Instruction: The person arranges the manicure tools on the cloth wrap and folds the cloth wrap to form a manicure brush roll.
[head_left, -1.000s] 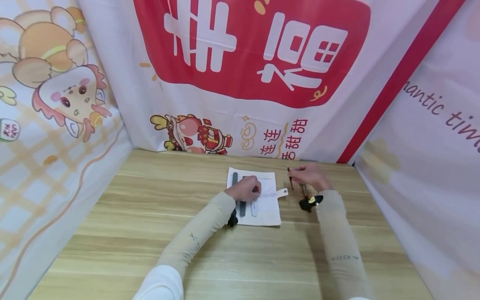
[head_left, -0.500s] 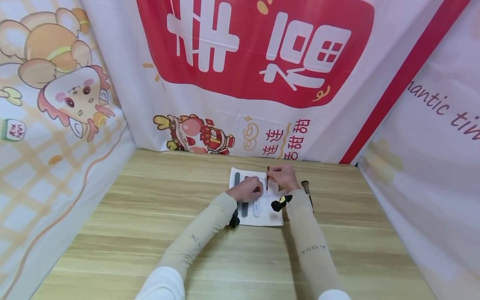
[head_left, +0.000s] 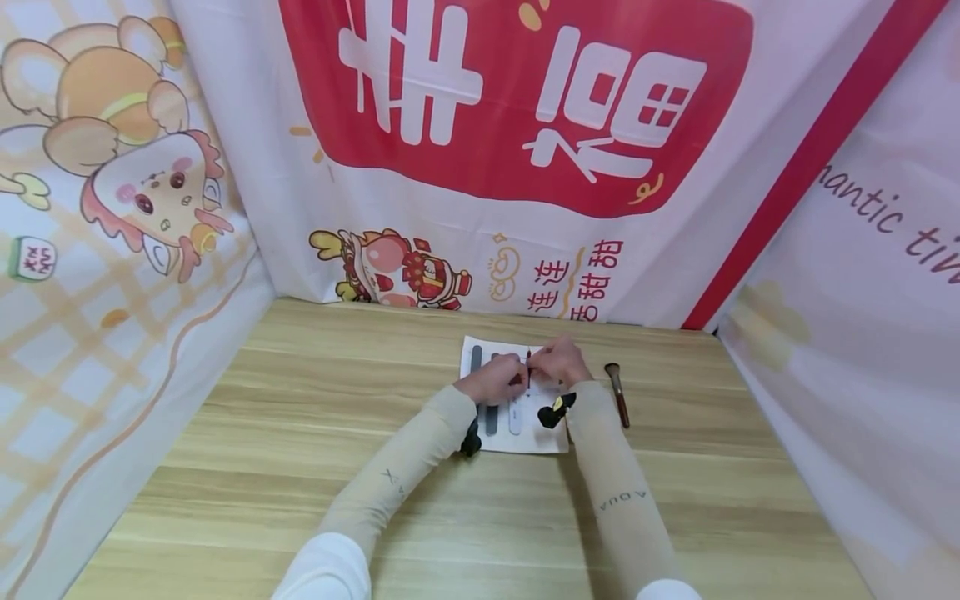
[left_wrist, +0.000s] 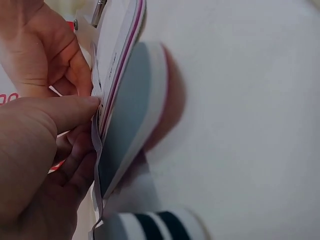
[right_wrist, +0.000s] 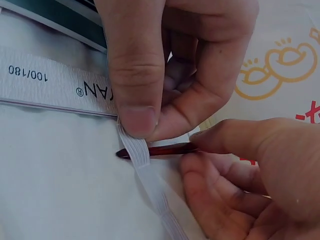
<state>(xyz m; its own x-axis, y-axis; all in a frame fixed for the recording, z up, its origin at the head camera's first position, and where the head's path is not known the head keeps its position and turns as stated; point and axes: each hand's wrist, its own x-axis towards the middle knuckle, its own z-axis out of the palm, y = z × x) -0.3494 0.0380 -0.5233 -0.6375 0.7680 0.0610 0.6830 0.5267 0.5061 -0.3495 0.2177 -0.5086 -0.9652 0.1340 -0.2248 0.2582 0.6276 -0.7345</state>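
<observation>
A white cloth pouch (head_left: 551,437) lies unfolded on the table with nail files under its white elastic band (right_wrist: 150,177). My left hand (head_left: 495,379) pinches the band between thumb and finger, beside the light file (right_wrist: 55,82) marked 100/180. With its thumb and fingers my right hand (head_left: 561,362) grips a thin, dark red stick with a pointed end (right_wrist: 170,149). The stick's tip passes under the band, close to my left thumb. In the left wrist view a grey-blue file (left_wrist: 132,105) leans out of the band, and my left thumb presses at the band's edge.
A makeup brush (head_left: 617,396) with a reddish-brown handle lies on the wooden table (head_left: 480,517) to the right of the pouch. Printed cloth curtains (head_left: 420,217) hang at the back and on both sides. A striped file end (left_wrist: 155,227) shows low in the left wrist view.
My right hand has moved left from beside the pouch to over it, bringing the stick to the elastic band. The makeup brush has come into full view. My left hand has stayed put.
</observation>
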